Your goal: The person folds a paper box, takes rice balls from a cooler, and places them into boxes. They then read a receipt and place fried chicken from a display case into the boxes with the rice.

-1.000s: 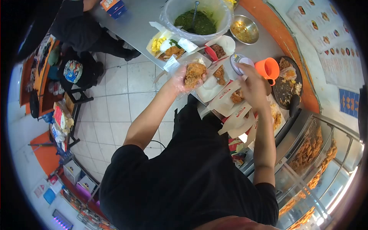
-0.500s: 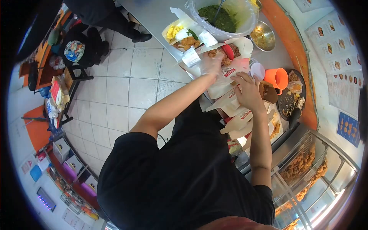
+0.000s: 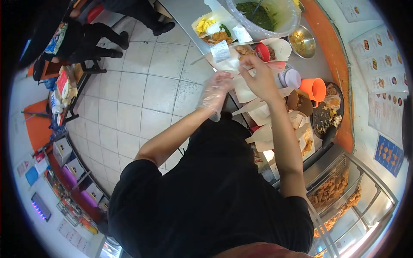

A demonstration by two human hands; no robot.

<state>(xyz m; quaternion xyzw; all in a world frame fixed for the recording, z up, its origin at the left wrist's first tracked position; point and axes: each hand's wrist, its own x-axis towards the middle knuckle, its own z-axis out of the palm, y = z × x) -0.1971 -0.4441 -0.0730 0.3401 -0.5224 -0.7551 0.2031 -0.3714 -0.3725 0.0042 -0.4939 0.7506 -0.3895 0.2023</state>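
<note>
A white takeaway box (image 3: 231, 64) with brown fried food (image 3: 245, 50) and a red cup (image 3: 262, 52) inside lies in front of my hands on the counter. My right hand (image 3: 259, 79) is bare, with thumb and fingers bent over the box's near edge, gripping it. A clear plastic glove covers my left hand (image 3: 215, 92), which is beside the box at the counter's edge, fingers loosely stretched toward it; nothing shows in them. A white paper slip (image 3: 220, 51) is at the box's left side. More open boxes (image 3: 262, 114) are below my right hand.
Behind stand a filled box (image 3: 215, 31), a lined tub of chopped greens (image 3: 256, 17) and a metal bowl (image 3: 302, 41). An orange cup (image 3: 313, 89) and dark pan (image 3: 326, 114) are at right, above a fried-food display (image 3: 335, 189). People (image 3: 86, 41) are at upper left.
My gloved left hand has come out of the food box, moving left and toward me. My right hand has moved up to the box's near edge. A person at upper left has shifted.
</note>
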